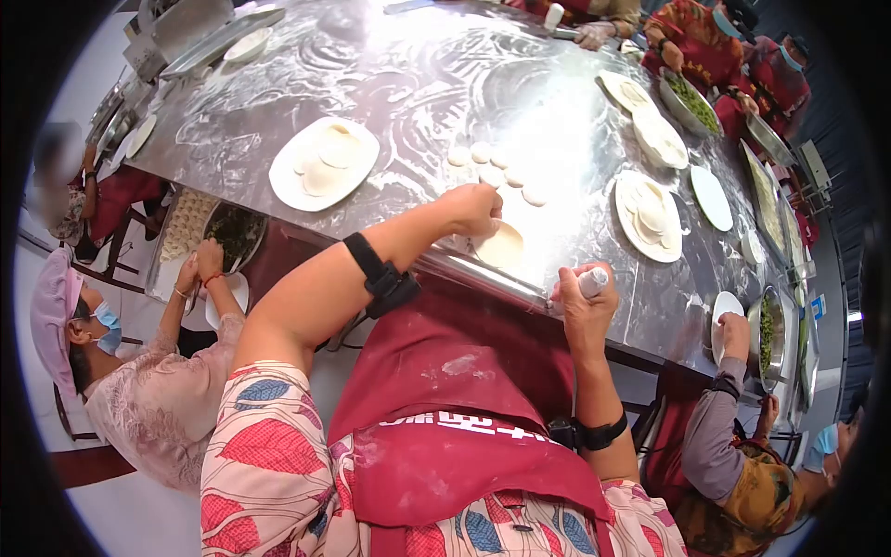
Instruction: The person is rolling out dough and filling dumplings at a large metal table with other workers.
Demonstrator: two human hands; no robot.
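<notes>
My left hand [475, 210] is closed at the table's near edge, its fingertips by the upper rim of a flat round dough wrapper [499, 249]; whether it pinches the rim is hard to tell. To the right, my right hand [588, 302] is wrapped round a floury rolling pin [593, 280], whose end points up. Several small dough discs [492, 174] lie just beyond my left hand. A white plate with wrappers [325, 163] is on the left, and another plate with stacked wrappers [649, 216] is on the right.
The floury metal table [418, 102] stretches ahead. More plates [711, 198] and a bowl of green filling [690, 104] stand at the right. A co-worker [158, 390] sits at the left by a tray of dumplings [188, 226]; another [752, 473] is at the right. Others stand across the table.
</notes>
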